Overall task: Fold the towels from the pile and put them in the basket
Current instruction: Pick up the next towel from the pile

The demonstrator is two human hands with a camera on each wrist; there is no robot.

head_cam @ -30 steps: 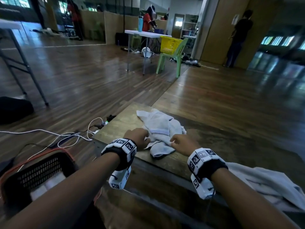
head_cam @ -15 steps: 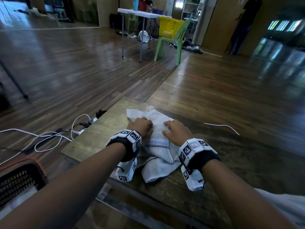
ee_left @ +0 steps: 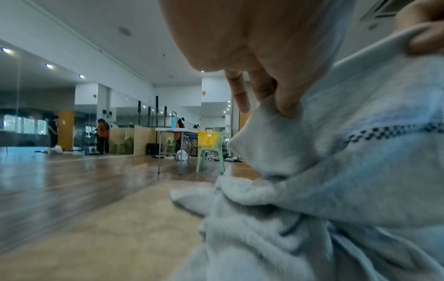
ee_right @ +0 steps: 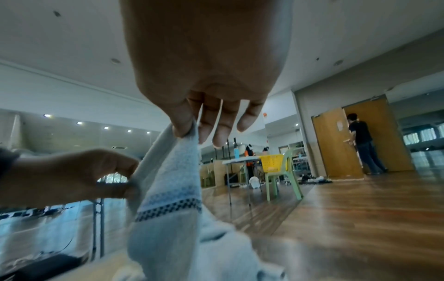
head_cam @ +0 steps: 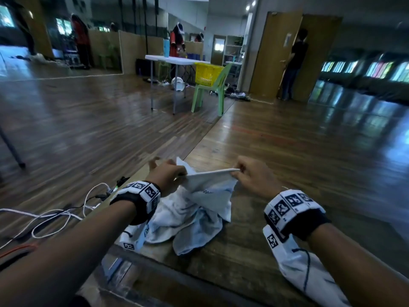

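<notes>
My left hand [head_cam: 167,175] and right hand [head_cam: 254,177] are raised side by side in front of me, forearms extended. Each pinches cloth between thumb and forefinger, remaining fingers loosely curled, wristbands on both wrists.

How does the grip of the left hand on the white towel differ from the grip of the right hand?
The left hand holds the towel near a corner that sticks up past its fingers; the right hand pinches the plain hem, between thumb and fingers. In the head view the left hand sits slightly lower and nearer the bunched cloth on the table; the right hand sits slightly higher. Both pinch the same top edge, stretched between them.
</notes>
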